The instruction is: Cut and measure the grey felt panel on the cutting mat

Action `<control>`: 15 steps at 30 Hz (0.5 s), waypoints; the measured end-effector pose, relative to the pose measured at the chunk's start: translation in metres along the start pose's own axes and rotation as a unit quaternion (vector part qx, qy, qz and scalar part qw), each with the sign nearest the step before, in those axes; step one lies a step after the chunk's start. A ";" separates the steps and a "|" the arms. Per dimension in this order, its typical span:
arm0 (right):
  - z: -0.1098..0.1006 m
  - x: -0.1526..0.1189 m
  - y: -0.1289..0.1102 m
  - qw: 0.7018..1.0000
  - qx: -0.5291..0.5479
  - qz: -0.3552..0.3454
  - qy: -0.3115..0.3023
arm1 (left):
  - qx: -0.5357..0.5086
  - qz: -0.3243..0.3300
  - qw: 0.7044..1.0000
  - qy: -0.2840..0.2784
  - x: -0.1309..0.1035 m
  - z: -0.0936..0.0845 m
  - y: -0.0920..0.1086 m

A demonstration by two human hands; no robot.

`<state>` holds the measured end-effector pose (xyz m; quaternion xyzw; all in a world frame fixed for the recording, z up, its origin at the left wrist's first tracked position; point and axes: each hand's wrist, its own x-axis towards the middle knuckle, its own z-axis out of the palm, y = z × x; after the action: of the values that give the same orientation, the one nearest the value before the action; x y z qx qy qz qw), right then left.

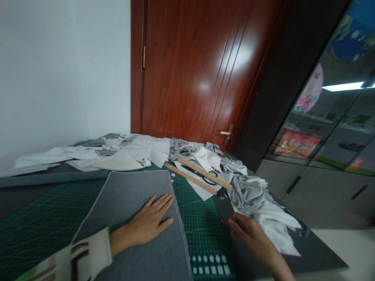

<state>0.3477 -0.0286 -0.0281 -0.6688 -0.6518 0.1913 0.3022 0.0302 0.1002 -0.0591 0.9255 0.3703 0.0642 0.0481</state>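
My left hand [152, 219] lies flat with spread fingers on a grey fabric piece [123, 203]. Its fingertips reach the fabric's right edge. The cloth has a pale border and is spread over a green cutting mat [199, 226] with grid lines. My right hand [245, 230] hovers to the right of the mat, above the dark tabletop. Its fingers are curled together, and whatever may be inside them is hidden. Two wooden rulers [190, 178] lie beyond the mat's right part, with black-handled scissors [210, 179] partly covered between them.
White and grey fabric scraps [249, 193] are heaped along the right and back of the table. Larger white cloth pieces [140, 150] lie at the back left. A wooden door [187, 70] stands behind, and a glass-fronted cabinet [322, 128] is at the right.
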 end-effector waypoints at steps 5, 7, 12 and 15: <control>-0.005 0.040 0.009 0.994 -0.101 -0.027 0.016 | 0.000 0.020 0.999 0.032 0.002 0.004 -0.003; -0.008 0.070 0.015 0.989 -0.141 -0.017 0.037 | -0.003 0.023 0.999 0.035 0.003 0.004 -0.003; -0.007 0.151 0.030 0.962 -0.259 0.028 0.083 | -0.005 0.013 1.000 0.022 0.003 0.005 -0.004; 0.002 0.178 0.031 0.945 -0.313 0.061 0.080 | -0.018 0.018 0.999 0.029 0.000 0.004 -0.004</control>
<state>0.3841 0.1484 -0.0254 -0.7812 -0.6105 -0.0582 0.1170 0.0283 0.1028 -0.0638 0.9287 0.3535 0.0988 0.0524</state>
